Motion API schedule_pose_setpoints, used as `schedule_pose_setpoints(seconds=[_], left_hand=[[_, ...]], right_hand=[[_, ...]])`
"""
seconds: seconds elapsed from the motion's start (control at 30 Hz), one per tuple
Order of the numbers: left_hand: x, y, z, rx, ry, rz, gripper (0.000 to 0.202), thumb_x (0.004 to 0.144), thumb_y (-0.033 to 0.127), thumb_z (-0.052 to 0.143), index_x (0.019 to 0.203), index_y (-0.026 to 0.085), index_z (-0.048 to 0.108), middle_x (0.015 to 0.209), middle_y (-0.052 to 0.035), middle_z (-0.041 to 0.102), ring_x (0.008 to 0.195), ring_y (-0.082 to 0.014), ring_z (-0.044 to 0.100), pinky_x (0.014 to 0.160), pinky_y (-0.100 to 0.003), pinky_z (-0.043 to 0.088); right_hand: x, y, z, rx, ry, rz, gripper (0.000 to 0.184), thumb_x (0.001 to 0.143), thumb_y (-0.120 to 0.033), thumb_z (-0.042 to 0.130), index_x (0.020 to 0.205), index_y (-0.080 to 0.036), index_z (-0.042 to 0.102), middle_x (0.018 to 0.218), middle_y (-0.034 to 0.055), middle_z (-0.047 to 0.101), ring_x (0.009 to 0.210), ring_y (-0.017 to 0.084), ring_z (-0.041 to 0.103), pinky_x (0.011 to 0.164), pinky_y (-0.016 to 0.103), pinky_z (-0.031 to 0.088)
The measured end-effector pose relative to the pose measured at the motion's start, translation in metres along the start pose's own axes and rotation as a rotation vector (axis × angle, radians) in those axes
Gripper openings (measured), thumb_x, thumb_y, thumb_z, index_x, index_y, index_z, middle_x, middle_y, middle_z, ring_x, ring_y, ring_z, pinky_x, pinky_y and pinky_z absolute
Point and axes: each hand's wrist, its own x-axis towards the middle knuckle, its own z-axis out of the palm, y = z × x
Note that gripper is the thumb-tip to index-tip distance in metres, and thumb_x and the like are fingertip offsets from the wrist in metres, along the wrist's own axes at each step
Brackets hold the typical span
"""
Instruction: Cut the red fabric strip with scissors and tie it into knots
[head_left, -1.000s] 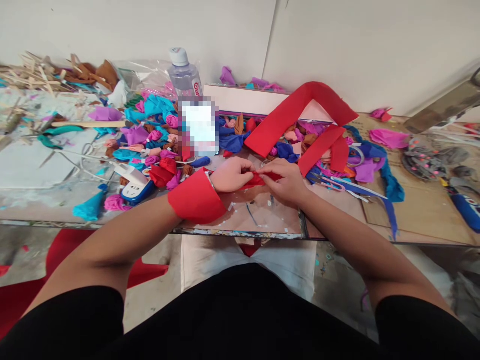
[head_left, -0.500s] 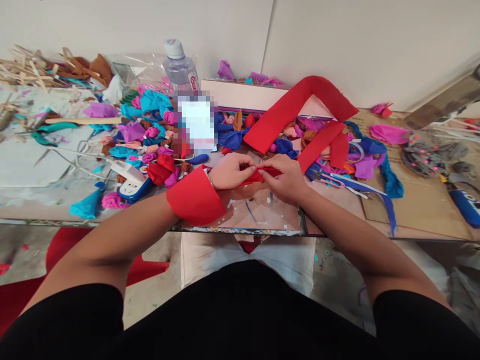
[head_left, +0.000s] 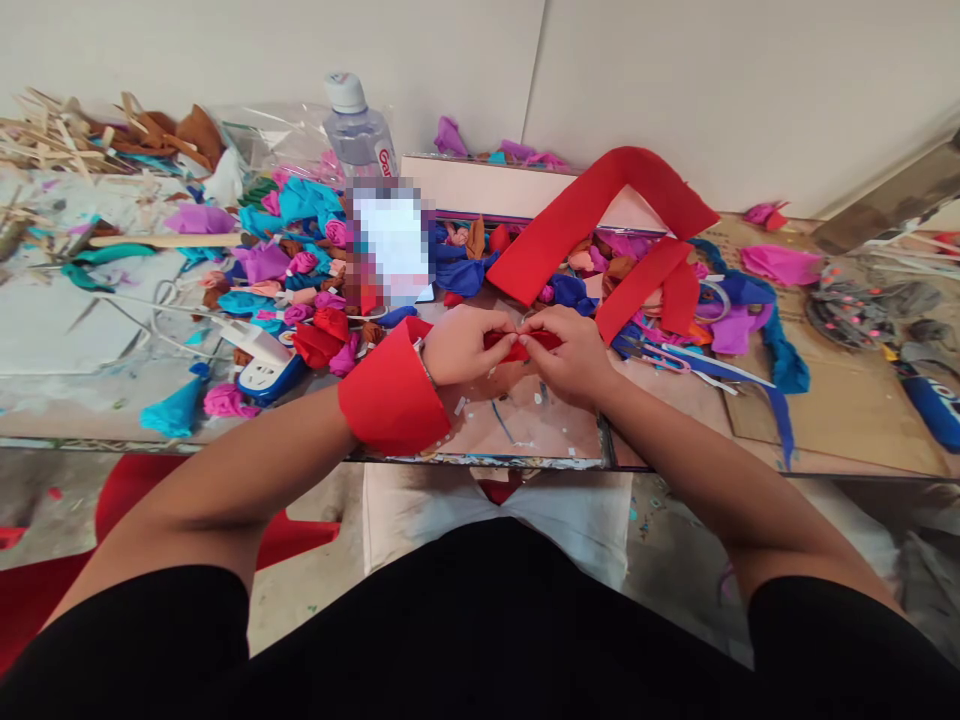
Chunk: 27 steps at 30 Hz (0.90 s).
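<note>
Head camera view looks down on two bare hands which meet above a worktable [head_left: 555,430]. Between them is a small red piece [head_left: 516,353], near the front edge of the table, and it is mostly covered by the fingers. The left hand [head_left: 466,345] pinches this piece between thumb and forefinger; its other fingers are curled inward. The right hand [head_left: 564,348] pinches it also, and the two thumb tips come very close together; whether they touch, I cannot tell. A wide red band [head_left: 394,400] goes around the left wrist. Behind the right hand lies a long red strip [head_left: 559,235], bent at its top, and a shorter red strip [head_left: 645,285] is beside it. Near the right wrist are scissors with pink handles [head_left: 671,364]. To the left are many colourful crumpled pieces [head_left: 262,262], a socket block [head_left: 274,377] and a bright blurred rectangle [head_left: 394,240]. Behind this rectangle stands a transparent bottle [head_left: 358,140].
</note>
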Motion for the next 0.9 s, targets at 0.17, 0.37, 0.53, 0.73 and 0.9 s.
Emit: schedule_pose_setpoints(seconds=[0.17, 0.37, 0.53, 0.73, 0.9], left_hand=[[-0.0014, 0.0028, 0.0005, 0.132, -0.003, 0.030, 0.033, 0.103, 0.041, 0.052, 0.100, 0.021, 0.078, 0.089, -0.0070, 0.080, 0.078, -0.0202, 0.070, 0.070, -0.033, 0.043], [-0.0012, 0.0030, 0.0012, 0.184, -0.014, 0.028, 0.032, 0.104, 0.039, 0.051, 0.103, 0.022, 0.078, 0.095, -0.0077, 0.080, 0.082, -0.0218, 0.071, 0.071, -0.034, 0.042], [-0.0010, 0.0009, 0.0006, 0.135, -0.027, -0.010, 0.034, 0.104, 0.043, 0.052, 0.106, 0.022, 0.079, 0.098, -0.0087, 0.081, 0.084, -0.0220, 0.071, 0.074, -0.034, 0.043], [-0.0007, 0.0032, -0.0031, 0.168, -0.049, -0.027, 0.030, 0.097, 0.036, 0.054, 0.105, 0.021, 0.080, 0.092, -0.0083, 0.079, 0.079, -0.0218, 0.067, 0.073, -0.034, 0.042], [0.0003, 0.0028, -0.0072, 0.214, 0.007, -0.135, 0.025, 0.089, 0.026, 0.056, 0.097, 0.021, 0.079, 0.086, -0.0075, 0.076, 0.073, -0.0219, 0.062, 0.070, -0.035, 0.040]], right_hand=[[0.0021, -0.0017, -0.0003, 0.019, -0.034, 0.044, 0.012, 0.100, -0.032, 0.064, 0.094, -0.023, 0.069, 0.095, 0.0072, 0.075, 0.091, 0.026, 0.066, 0.086, 0.042, 0.048], [0.0035, -0.0030, 0.0000, 0.043, -0.035, 0.030, 0.009, 0.099, -0.026, 0.062, 0.092, -0.023, 0.066, 0.092, 0.0068, 0.073, 0.091, 0.026, 0.064, 0.086, 0.042, 0.049], [0.0031, -0.0015, -0.0005, -0.010, -0.032, -0.003, 0.004, 0.096, -0.027, 0.065, 0.093, -0.024, 0.067, 0.094, 0.0073, 0.076, 0.096, 0.028, 0.064, 0.089, 0.045, 0.049], [0.0043, 0.0009, -0.0011, -0.055, -0.027, 0.019, 0.004, 0.093, -0.023, 0.062, 0.089, -0.024, 0.063, 0.090, 0.0080, 0.072, 0.094, 0.028, 0.062, 0.085, 0.045, 0.048], [0.0058, 0.0046, -0.0055, -0.054, 0.034, 0.041, 0.006, 0.092, -0.021, 0.060, 0.087, -0.024, 0.060, 0.088, 0.0072, 0.070, 0.091, 0.028, 0.061, 0.082, 0.044, 0.046]])
